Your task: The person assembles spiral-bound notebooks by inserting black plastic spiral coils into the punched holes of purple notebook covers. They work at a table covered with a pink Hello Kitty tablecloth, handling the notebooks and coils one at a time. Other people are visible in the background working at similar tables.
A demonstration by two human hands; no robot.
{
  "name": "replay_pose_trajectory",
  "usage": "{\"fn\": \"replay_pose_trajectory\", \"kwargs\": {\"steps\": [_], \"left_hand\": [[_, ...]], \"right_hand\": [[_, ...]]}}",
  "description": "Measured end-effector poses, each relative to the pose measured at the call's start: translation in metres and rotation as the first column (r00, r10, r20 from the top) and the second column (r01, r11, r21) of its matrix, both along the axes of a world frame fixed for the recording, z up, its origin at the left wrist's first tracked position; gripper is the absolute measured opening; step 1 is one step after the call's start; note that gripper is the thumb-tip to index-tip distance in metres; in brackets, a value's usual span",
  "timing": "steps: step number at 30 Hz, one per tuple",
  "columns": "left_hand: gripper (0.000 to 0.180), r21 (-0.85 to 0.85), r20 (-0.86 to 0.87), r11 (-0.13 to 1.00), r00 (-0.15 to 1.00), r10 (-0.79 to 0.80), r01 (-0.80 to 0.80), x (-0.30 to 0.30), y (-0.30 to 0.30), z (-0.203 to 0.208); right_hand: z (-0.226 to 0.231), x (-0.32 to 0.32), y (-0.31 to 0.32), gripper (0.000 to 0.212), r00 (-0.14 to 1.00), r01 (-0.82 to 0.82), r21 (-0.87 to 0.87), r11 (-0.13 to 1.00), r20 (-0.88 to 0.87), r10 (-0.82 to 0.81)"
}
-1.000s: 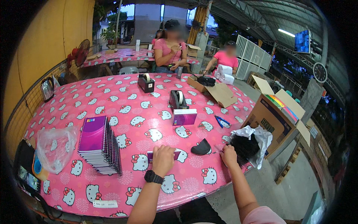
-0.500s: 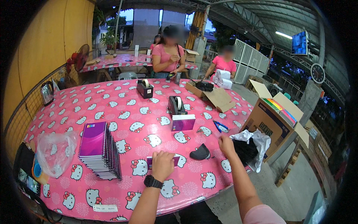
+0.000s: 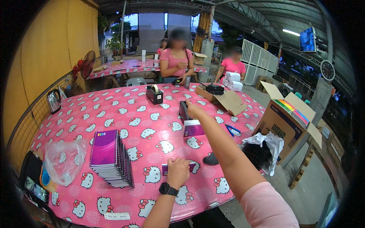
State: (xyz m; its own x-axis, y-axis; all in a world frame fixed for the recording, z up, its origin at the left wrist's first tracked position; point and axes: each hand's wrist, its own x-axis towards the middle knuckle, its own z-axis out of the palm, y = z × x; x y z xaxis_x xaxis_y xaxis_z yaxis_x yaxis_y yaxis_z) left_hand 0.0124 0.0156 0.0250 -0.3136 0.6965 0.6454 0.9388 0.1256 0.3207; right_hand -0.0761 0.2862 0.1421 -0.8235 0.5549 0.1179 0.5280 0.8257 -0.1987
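Presently: left hand, wristwatch on, fingers curled down on small purple notebook lying flat on pink tablecloth, near table's front edge. Right hand stretched far fwd at black dispenser; grip can't be told. Purple notebook stack well left.

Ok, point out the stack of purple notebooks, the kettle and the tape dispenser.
stack of purple notebooks (image 3: 104,148), head view, top cover.
kettle (image 3: 53,101), head view, its metal body.
tape dispenser (image 3: 154,95), head view, its black body.
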Motion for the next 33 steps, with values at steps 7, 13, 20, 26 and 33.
{"fn": "replay_pose_trajectory", "kwargs": {"steps": [7, 13, 20, 26, 33], "left_hand": [[0.015, 0.018, 0.038, 1.000, 0.999, -0.002, 0.001, -0.001, 0.005, -0.003], [0.014, 0.041, 0.032, 0.999, 0.999, -0.009, 0.008, -0.002, 0.001, -0.005], [0.017, 0.007, 0.058, 0.995, 0.993, -0.101, 0.101, 0.000, 0.000, -0.001], [0.017, 0.009, 0.055, 0.997, 0.995, -0.079, 0.079, -0.001, 0.000, -0.004], [0.016, 0.080, 0.057, 0.983, 0.984, -0.169, 0.165, 0.014, 0.017, 0.006]], "right_hand": [[-0.007, -0.010, 0.001, 0.069, 0.999, 0.022, -0.040, 0.999, -0.035, -0.023], [0.001, -0.005, -0.024, 0.066, 0.998, 0.053, -0.108, 0.993, 0.033, -0.050], [0.006, -0.003, -0.024, 0.075, 0.995, 0.089, -0.183, 0.979, 0.054, -0.080], [0.000, -0.010, -0.026, 0.076, 0.994, 0.016, -0.037, 0.999, 0.105, -0.012], [-0.033, -0.023, 0.045, 0.066, 0.995, 0.002, 0.174, 0.985, 0.095, -0.019]]}}
